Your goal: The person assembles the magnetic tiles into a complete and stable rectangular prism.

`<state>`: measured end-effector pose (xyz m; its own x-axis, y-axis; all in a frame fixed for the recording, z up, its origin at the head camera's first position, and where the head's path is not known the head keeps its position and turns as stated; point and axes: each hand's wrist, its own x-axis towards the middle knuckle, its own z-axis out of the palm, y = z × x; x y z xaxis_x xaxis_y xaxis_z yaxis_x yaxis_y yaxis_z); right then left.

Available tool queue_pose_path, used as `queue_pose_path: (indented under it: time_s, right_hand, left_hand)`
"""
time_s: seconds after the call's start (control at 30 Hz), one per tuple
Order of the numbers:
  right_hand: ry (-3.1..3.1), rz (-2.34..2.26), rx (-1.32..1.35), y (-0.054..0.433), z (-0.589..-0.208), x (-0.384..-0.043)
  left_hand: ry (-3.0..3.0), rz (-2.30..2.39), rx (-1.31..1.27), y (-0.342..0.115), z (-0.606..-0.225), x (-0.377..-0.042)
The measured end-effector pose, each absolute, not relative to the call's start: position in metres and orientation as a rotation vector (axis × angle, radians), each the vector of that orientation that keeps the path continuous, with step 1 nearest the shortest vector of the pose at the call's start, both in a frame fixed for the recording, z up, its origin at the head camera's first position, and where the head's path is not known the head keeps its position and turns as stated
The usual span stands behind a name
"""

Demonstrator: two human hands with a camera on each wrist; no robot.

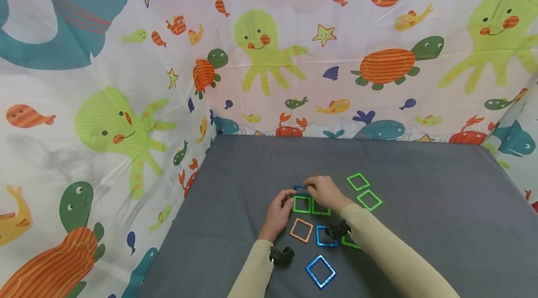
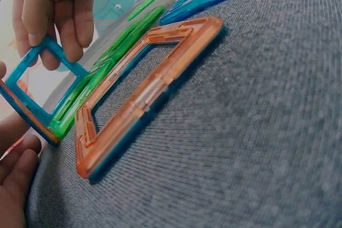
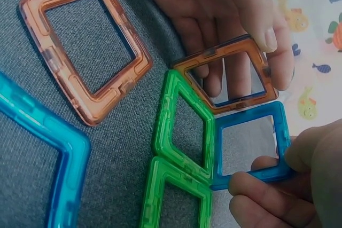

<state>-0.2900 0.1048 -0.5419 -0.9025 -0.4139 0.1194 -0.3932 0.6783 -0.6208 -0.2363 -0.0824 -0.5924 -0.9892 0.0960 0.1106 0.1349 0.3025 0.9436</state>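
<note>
My right hand pinches the outer edge of a blue square magnetic tile, a see-through frame standing up from a green square tile that lies flat. On the neighbouring side of that green tile, an orange square tile stands upright, touching or nearly touching the blue one at the corner. My left hand holds this orange tile, thumb near its upper corner and fingers behind it. A second green tile lies flat against the first. The tips of some fingers are hidden behind the tiles.
Nearer me on the grey cloth lie a loose orange tile, a blue tile and another blue tile. My right forearm partly covers a green tile. Two green tiles lie to the right; a sea-animal printed curtain hangs behind.
</note>
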Motion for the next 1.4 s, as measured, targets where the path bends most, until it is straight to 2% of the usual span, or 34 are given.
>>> queue_pose_path:
  time_s: [1.0, 1.17, 1.4]
  right_hand:
    - [2.818, -1.068, -0.664, 0.104, -0.544, -0.291]
    - [2.843, -1.026, -0.705, 0.120, -0.542, -0.292]
    - [2.929, -0.950, -0.661, 0.168, -0.537, -0.293]
  left_hand:
    - [-2.508, -1.804, -0.243, -0.087, -0.595, -0.235]
    - [-2.514, -1.818, -0.225, -0.086, -0.595, -0.235]
    - [-2.524, -1.822, -0.183, -0.085, -0.596, -0.235]
